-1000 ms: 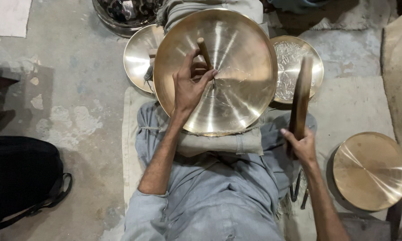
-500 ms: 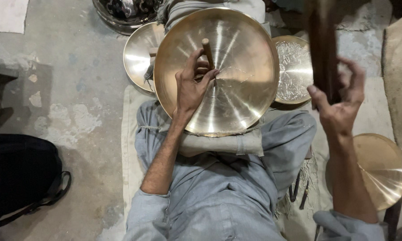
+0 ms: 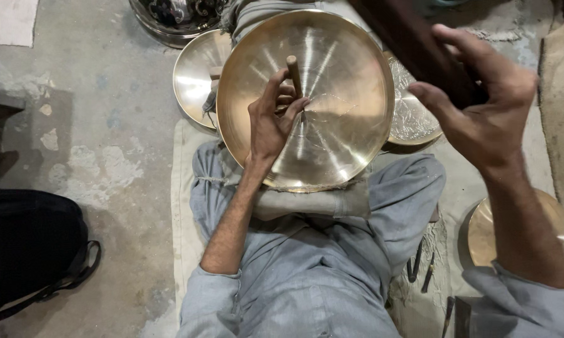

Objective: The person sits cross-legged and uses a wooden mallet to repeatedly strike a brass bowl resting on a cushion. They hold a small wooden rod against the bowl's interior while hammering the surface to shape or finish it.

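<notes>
Since the frame half a second ago the right hand [image 3: 482, 119] has swung the dark wooden bar [image 3: 413, 44] higher and further over the work, so that the bar now crosses the top right of the view and hides part of the far rim of the big brass plate [image 3: 344, 119]. The right hand is wrapped around the bar, thumb below and fingers over it, well above the plate and not touching it.

The left hand [image 3: 272, 122] has hardly shifted. It rests on the middle of the plate, fingers curled round a short wooden-handled punch [image 3: 293, 74] that stands nearly upright, its tip hidden behind the fingers (whether the tip meets the metal cannot be told).

The plate lies tilted on the person's lap, propped on a folded grey cloth [image 3: 307, 201], in the middle of the scene. A thin scratched line runs across its shiny face just right of the left hand.

Behind it on the left a second brass plate [image 3: 197, 78] peeks out, and on the right a patterned plate [image 3: 416, 119] shows past the rim. A further brass plate [image 3: 482, 235] sits near the right forearm. Dark small tools [image 3: 419, 269] lie on the mat beside the right leg. A black bag [image 3: 25, 250] sits on the concrete floor [image 3: 106, 125] at near left.
</notes>
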